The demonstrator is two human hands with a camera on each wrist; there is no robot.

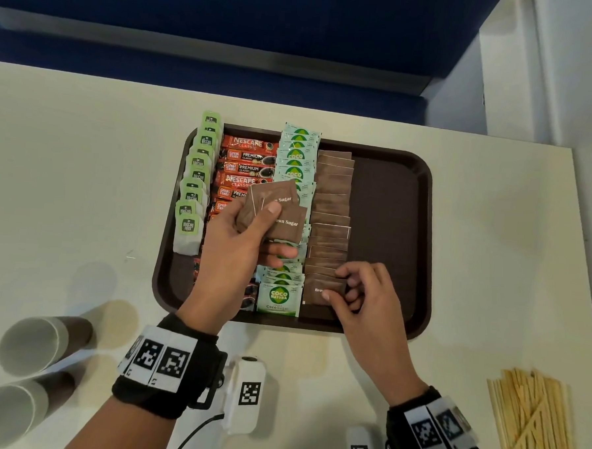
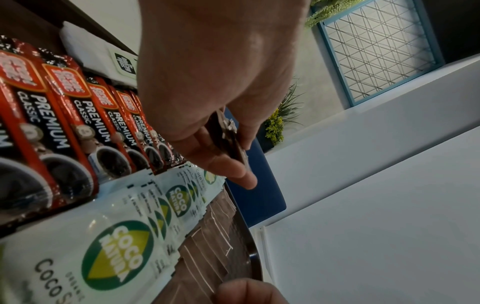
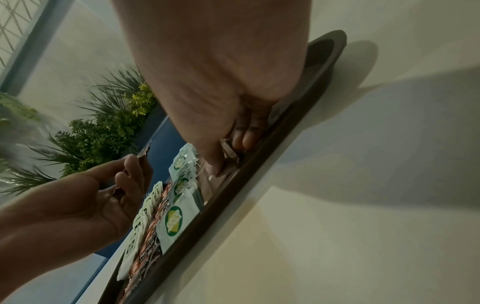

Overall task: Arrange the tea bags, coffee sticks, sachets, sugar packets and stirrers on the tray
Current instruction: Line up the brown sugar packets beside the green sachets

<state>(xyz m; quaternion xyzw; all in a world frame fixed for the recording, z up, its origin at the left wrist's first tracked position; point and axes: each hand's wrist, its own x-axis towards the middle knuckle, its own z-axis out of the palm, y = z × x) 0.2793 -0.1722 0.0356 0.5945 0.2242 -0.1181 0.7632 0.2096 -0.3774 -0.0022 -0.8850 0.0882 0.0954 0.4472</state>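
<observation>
Brown sugar packets (image 1: pixel 281 211), a small fan of them, are sitting pinched in the left hand (image 1: pixel 242 242), thumb on top and fingers curling beneath, above the middle of the dark brown tray (image 1: pixel 390 236). Lower and to the right in the head view, the right hand (image 1: pixel 363 296) is gripping one more brown packet (image 1: pixel 320 289) between thumb and bent fingers, holding it at the near end of the brown packet row (image 1: pixel 331 209), where it is lying on the tray floor. Working outward across the tray, that row is running from the near edge toward the far edge in overlapping steps; just left of it the green and white coco sugar sachets (image 1: pixel 278 297) are lying in a matching row, then the red coffee sticks (image 1: pixel 248 161), then the tea bags (image 1: pixel 193 198) with green tags along the tray's left rim, partly overhanging it. Right of the brown row, the tray floor is showing bare. On the pale table (image 1: pixel 67 178) around the tray, two paper cups (image 1: pixel 33 375) are lying on their sides at the lower left of the frame, and a loose bundle of wooden stirrers (image 1: pixel 531 422) is sitting at the lower right, well apart from the tray.
</observation>
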